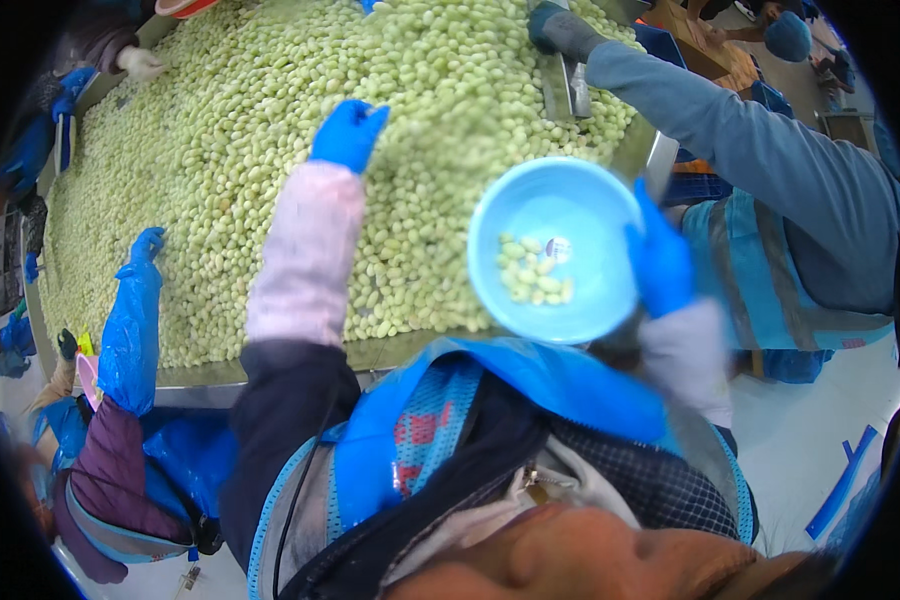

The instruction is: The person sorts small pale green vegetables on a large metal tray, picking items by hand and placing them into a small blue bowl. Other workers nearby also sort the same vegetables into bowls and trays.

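Pale green oval grapes (217,150) lie heaped across a wide metal sorting table in front of me. My right hand (664,259), in a blue glove, grips the right rim of a light blue plastic bowl (562,187). A small cluster of grapes (532,274) rests at the left of the bowl's bottom, beside a round sticker. The bowl is tilted towards me over the table's near edge. My left hand (350,136), also gloved in blue, reaches over the heap with its fingers bent. Whether anything is between those fingers is hidden.
At the right, a co-worker's gloved hand (566,31) is at a metal piece (568,86) among the grapes. Another person's blue-gloved hand (147,244) is over the heap at left. A white-gloved hand (141,64) reaches in farther back. The table's metal edge (202,375) runs before me.
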### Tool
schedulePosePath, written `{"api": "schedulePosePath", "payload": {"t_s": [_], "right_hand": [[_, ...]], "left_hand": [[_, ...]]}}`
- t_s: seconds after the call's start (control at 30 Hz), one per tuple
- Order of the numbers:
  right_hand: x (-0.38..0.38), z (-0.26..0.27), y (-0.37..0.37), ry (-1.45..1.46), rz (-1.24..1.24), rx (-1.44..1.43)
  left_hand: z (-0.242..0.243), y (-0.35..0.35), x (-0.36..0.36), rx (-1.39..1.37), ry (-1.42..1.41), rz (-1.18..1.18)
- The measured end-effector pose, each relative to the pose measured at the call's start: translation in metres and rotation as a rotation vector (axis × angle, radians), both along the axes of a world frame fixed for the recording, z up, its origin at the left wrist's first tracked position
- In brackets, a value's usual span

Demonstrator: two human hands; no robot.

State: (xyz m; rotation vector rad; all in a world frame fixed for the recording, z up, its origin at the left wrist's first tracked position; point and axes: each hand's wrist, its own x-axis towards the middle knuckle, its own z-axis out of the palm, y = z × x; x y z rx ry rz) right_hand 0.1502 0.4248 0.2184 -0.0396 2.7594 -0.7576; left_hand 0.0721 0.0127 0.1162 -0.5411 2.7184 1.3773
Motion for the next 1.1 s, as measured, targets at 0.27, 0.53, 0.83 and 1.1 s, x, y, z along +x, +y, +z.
{"api": "schedulePosePath", "payload": {"t_s": [0.27,0.53,0.83,1.1], "right_hand": [[0.016,0.019,0.029,-0.093,0.03,-0.024],[0.027,-0.003,0.083,0.039,0.158,0.009],[0.004,0.002,0.044,-0.032,-0.158,0.076],[0.001,-0.007,0.012,0.311,-0.031,-0.221]], "left_hand": [[0.062,0.137,0.136,0.432,0.123,-0.376],[-0.046,0.073,0.044,-0.443,0.408,-0.353],[-0.061,0.013,-0.059,-0.95,-0.043,-0.351],[-0.024,0.1,0.032,0.085,0.178,-0.344]]}}
